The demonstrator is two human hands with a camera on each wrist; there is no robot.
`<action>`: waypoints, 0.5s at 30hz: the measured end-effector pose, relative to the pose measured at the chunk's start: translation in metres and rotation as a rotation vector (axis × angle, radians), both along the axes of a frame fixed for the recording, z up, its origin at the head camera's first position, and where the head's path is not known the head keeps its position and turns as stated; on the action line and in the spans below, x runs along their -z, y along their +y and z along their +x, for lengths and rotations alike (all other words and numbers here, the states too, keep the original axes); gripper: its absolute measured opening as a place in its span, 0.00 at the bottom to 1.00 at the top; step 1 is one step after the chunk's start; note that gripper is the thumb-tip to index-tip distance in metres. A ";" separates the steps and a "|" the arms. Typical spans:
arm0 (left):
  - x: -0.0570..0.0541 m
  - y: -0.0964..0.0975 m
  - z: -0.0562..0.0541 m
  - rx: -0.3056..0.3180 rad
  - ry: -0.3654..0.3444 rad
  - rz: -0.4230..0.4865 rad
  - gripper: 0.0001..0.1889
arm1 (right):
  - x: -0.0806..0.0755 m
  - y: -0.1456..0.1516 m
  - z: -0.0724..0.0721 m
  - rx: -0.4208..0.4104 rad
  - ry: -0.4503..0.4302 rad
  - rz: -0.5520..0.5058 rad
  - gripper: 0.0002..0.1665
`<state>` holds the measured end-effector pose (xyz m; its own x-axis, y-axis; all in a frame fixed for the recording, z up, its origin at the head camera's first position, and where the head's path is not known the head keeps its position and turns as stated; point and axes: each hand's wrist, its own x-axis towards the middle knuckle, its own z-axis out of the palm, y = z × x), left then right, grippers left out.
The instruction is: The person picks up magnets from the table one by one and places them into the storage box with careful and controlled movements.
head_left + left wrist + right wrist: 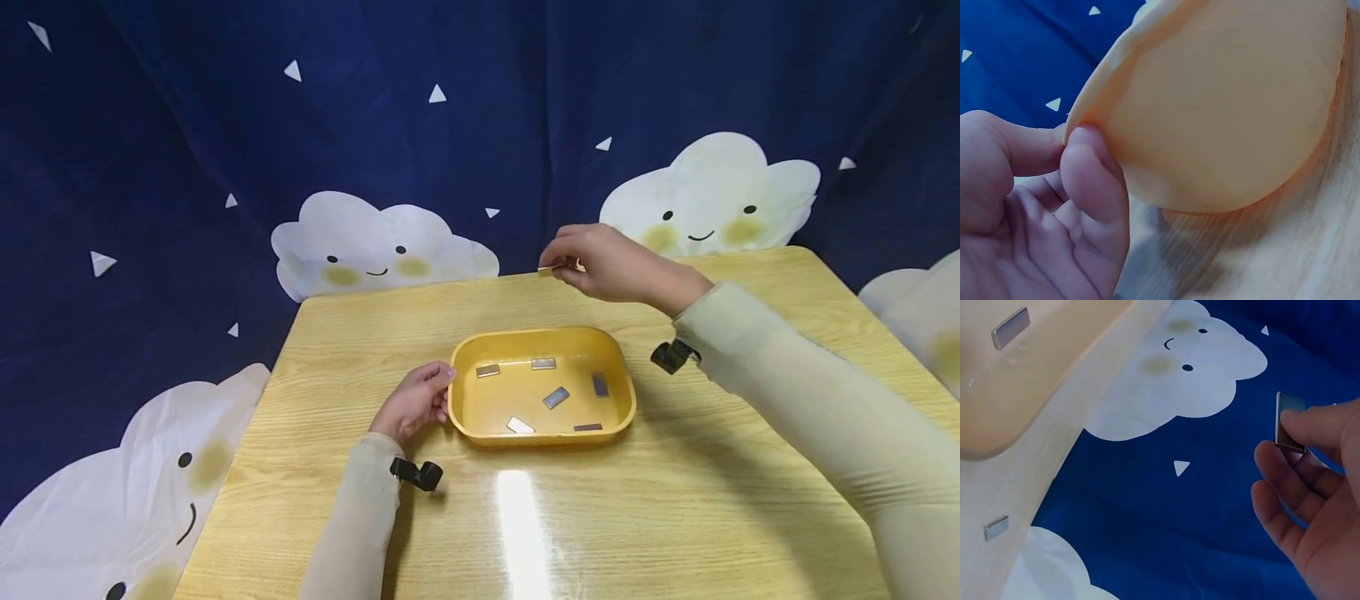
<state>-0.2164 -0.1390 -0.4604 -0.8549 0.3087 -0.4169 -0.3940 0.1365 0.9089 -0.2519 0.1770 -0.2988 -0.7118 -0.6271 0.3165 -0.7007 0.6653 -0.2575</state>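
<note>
A shallow yellow plastic tray stands on the wooden table. My left hand pinches its left rim; the left wrist view shows the thumb and a finger on opposite sides of the tray wall. Several small flat silver metal blocks lie spread inside, among them one block near the middle. Above the table's far edge, behind the tray, my right hand pinches another flat metal block between thumb and fingers. That hand's fingers cover part of it.
In the right wrist view, a further metal block lies on the table outside the tray, near the far edge. A dark blue curtain with white clouds hangs right behind the table. Both wrists wear small black cameras.
</note>
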 end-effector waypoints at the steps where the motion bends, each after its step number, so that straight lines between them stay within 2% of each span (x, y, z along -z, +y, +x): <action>1: 0.000 0.000 0.000 -0.002 -0.002 -0.001 0.10 | 0.000 -0.002 0.000 -0.003 -0.004 0.004 0.08; 8: -0.001 0.000 0.000 0.006 0.008 0.001 0.11 | -0.007 -0.020 -0.001 -0.069 0.035 0.035 0.08; 15: -0.001 0.000 -0.001 0.020 0.005 0.005 0.12 | -0.017 -0.039 0.002 -0.124 0.029 0.053 0.09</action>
<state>-0.2173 -0.1393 -0.4593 -0.8508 0.3277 -0.4109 -0.3866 0.1395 0.9117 -0.2502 0.1383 -0.2816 -0.6190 -0.7261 0.2994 -0.7849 0.5855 -0.2028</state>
